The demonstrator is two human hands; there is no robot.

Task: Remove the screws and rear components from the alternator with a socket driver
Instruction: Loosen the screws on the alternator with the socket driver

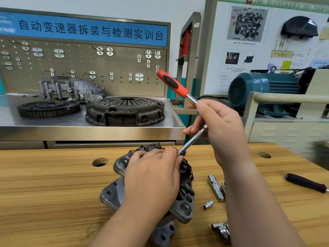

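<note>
A grey alternator (114,191) lies on the wooden bench (44,189), its dark rear parts (186,172) facing up and right. My left hand (153,177) rests over the alternator, and its fingertips touch the lower tip of the socket driver (191,139). The driver has a chrome shaft and a red and black handle (172,83) that points up and left. My right hand (219,129) grips the shaft at its middle. The tip sits at the alternator's rear top edge; what it engages is hidden by my fingers.
Loose chrome pieces lie right of the alternator: an extension bar (215,188), a small socket (208,205), a larger piece (222,230) near the front edge. A black-handled tool (306,182) lies far right. A steel bench behind carries a clutch cover (124,111), a flywheel (48,108) and a housing.
</note>
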